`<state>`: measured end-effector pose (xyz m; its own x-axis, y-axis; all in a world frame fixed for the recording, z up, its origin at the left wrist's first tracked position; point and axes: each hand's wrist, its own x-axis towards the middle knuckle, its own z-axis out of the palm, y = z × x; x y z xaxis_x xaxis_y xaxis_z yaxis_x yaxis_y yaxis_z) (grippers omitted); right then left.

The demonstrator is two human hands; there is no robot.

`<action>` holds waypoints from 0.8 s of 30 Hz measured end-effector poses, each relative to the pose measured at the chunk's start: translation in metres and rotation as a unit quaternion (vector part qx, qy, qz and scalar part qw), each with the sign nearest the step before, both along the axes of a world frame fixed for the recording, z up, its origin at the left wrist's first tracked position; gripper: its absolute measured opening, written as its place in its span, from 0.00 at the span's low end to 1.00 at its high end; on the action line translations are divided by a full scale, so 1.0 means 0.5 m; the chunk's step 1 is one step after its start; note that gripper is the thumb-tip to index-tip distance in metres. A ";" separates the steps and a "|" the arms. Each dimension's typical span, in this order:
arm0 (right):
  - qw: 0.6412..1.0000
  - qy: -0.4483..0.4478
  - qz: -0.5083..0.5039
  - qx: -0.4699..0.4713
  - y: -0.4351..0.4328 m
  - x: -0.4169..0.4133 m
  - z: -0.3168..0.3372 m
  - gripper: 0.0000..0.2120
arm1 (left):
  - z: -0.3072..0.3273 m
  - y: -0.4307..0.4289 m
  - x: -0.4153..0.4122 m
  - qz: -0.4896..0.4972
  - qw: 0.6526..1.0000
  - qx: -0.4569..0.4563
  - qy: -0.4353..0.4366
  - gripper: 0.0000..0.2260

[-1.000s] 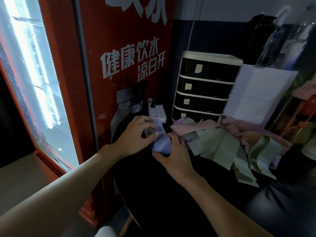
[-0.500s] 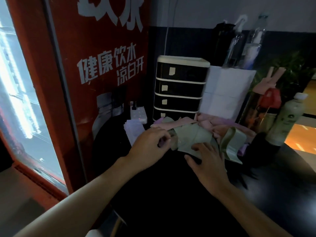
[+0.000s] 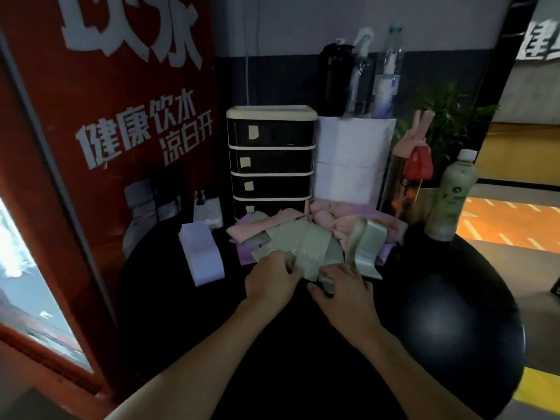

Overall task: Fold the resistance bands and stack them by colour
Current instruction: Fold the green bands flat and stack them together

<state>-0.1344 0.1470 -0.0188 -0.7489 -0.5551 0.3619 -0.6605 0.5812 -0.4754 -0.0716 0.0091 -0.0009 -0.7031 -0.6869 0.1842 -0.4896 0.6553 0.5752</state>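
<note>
A loose heap of resistance bands lies on the round black table: green bands in front, pink bands behind, purple bands underneath. A folded stack of pale lilac bands stands apart on the left. My left hand grips the near edge of a green band marked with numbers. My right hand holds the same green band's right part, fingers curled over it.
A black four-drawer organiser and white boxes stand behind the heap. A white power strip lies left of it. Bottles and a plant stand at the right. A red drinks cooler walls the left side.
The lilac band was set down on the left stack. Both hands moved right to the heap and took hold of a green band. The view swung to the right.
</note>
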 end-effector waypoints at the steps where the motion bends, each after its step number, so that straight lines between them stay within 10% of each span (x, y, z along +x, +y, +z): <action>1: 1.000 -0.006 0.001 -0.007 0.000 -0.001 0.001 0.16 | 0.001 0.002 0.000 0.004 1.000 0.012 0.013 0.11; 11: 0.998 -0.043 0.000 -0.049 -0.001 -0.003 0.008 0.16 | 0.049 0.022 0.021 -0.076 0.967 0.085 0.227 0.04; 24: 0.968 -0.040 0.211 -0.132 -0.021 -0.063 0.173 0.21 | 0.173 0.001 0.070 -0.210 0.945 0.033 0.248 0.09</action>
